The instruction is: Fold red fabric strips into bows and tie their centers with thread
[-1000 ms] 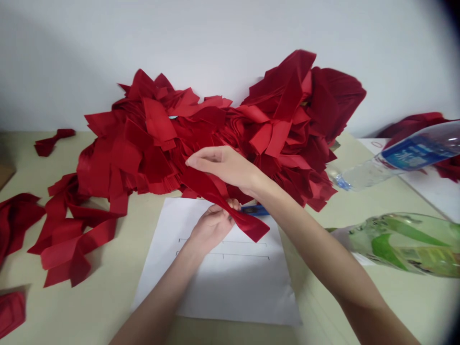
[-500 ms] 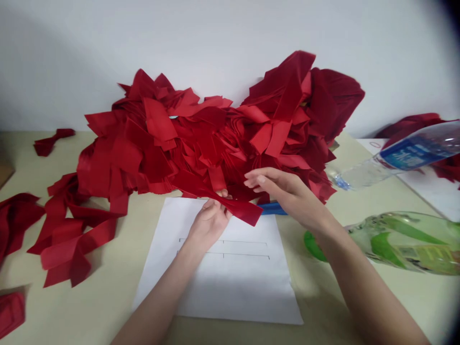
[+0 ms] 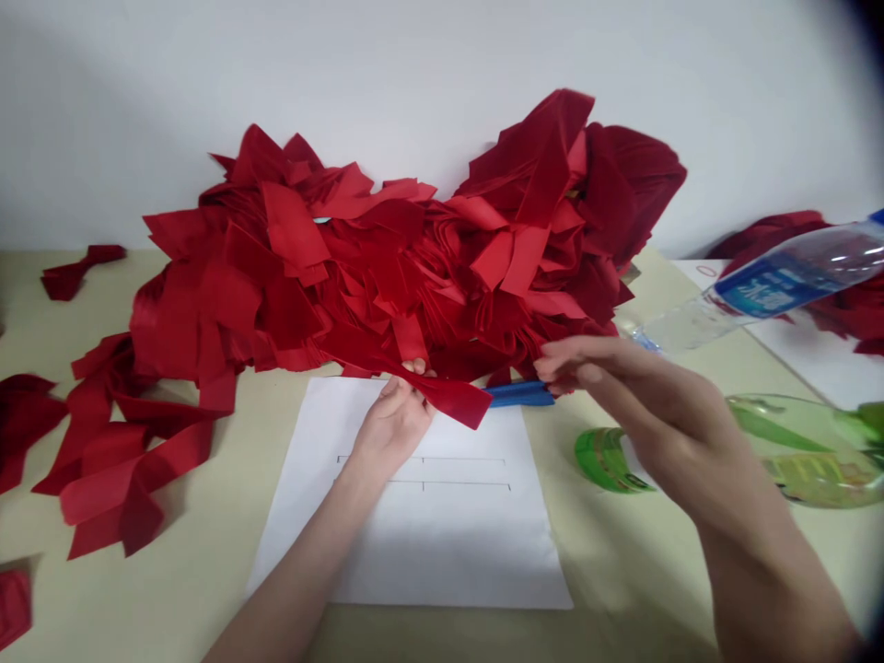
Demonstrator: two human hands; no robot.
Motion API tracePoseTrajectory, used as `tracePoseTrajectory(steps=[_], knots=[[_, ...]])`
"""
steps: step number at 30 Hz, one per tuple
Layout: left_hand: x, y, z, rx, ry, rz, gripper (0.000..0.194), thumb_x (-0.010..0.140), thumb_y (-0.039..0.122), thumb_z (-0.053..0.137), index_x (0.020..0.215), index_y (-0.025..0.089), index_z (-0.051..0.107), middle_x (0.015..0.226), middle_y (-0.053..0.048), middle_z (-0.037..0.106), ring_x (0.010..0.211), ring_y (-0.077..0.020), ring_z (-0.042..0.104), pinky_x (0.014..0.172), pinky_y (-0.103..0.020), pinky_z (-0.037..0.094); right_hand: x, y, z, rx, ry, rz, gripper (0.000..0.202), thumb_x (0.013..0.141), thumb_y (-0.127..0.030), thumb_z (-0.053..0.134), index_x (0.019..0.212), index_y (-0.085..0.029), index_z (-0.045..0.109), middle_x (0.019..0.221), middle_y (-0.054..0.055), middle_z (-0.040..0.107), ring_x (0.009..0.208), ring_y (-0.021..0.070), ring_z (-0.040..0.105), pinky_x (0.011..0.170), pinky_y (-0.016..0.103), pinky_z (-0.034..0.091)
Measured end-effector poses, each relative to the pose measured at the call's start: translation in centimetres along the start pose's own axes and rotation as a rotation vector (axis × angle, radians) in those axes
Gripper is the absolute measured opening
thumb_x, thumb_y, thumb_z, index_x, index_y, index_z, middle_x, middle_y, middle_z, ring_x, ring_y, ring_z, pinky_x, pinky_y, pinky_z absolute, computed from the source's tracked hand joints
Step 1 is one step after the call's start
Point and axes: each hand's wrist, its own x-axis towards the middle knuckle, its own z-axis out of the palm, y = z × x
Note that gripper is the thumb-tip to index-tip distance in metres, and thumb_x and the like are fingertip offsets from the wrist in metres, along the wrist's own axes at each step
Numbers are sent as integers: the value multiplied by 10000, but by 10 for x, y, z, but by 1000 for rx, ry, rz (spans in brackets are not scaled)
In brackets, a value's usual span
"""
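Note:
My left hand (image 3: 395, 416) pinches a strip of red velvet ribbon (image 3: 457, 398) between thumb and fingers, above the upper part of a white sheet of paper (image 3: 442, 552). The strip's right end sticks out past my fingers. To the right, my right hand (image 3: 656, 419) is raised with its fingers stretched out and nothing visible in it. Its fingertips are near the end of a flat blue object (image 3: 519, 394), whose kind I cannot make out; whether they touch it I cannot tell. Thin ruled lines with tick marks run across the paper, partly behind my left wrist.
A large heap of red ribbon strips (image 3: 373, 267) lies against the wall behind my hands. Looser strips (image 3: 138, 442) are on the left. On the right lie a clear bottle with a blue label (image 3: 766, 285) and a green bottle (image 3: 808, 456), partly behind my right hand.
My right hand has moved right and closer to the camera, away from the ribbon strip. My left hand keeps its hold on the strip. The whole view has shifted slightly.

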Motion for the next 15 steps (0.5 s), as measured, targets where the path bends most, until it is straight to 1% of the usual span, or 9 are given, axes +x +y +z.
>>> tracePoseTrajectory(steps=[3,4,5,6,7,9,11,13,15], knots=[[0,0,0,16,4,0,98,747,174,698,777,225,621,858,46,611,890,-112,560,927,-268,388,-28,5,2,-311,-80,-81,205,909,-254,433,1025,-262,602,1005,58,658,876,205,634,726,333,525],[0,-1,0,21,5,-1,98,745,173,699,778,224,623,861,44,613,892,-114,560,930,-273,387,-38,10,4,-441,-119,-114,232,906,-223,418,1052,-257,596,1042,66,651,895,220,637,720,350,530],[0,-1,0,27,5,-2,98,742,174,702,777,223,624,862,43,614,895,-116,560,930,-273,386,-48,16,7,-562,-116,-154,263,901,-195,400,1080,-236,587,1056,83,649,885,235,645,710,374,536],[0,-1,0,31,5,-1,100,739,176,705,777,223,626,862,42,614,898,-117,560,928,-270,386,-59,22,10,-678,-115,-143,280,892,-168,388,1092,-205,581,1034,99,657,836,247,658,669,391,545],[0,-2,-1,35,5,1,102,735,178,709,775,223,627,860,43,615,898,-115,561,924,-263,387,-68,29,13,-762,-133,-125,289,884,-147,375,1081,-182,582,976,106,670,738,241,666,591,382,547],[0,-2,-2,41,2,2,105,728,182,716,770,222,628,857,44,613,893,-112,561,916,-254,389,-84,43,18,-891,-171,-74,309,873,-116,356,1076,-153,587,977,124,670,695,242,674,522,367,547],[1,-3,-2,46,-2,0,111,721,188,724,769,220,629,856,45,610,890,-113,561,921,-266,390,-96,56,22,-1045,-144,-46,311,872,-133,359,1083,-110,588,1009,167,658,646,262,673,449,373,525],[1,-3,-3,50,-7,-3,114,718,192,728,770,218,631,860,44,608,893,-118,561,934,-287,388,-102,65,24,-1146,-104,-11,321,865,-149,373,1097,-100,588,988,189,660,533,256,648,365,365,475],[1,-3,-2,56,-8,-8,110,718,195,728,766,215,632,864,41,608,894,-121,561,940,-298,388,-103,72,25,-1115,-41,32,331,847,-140,396,1113,-119,590,932,178,675,433,232,605,306,342,415]])
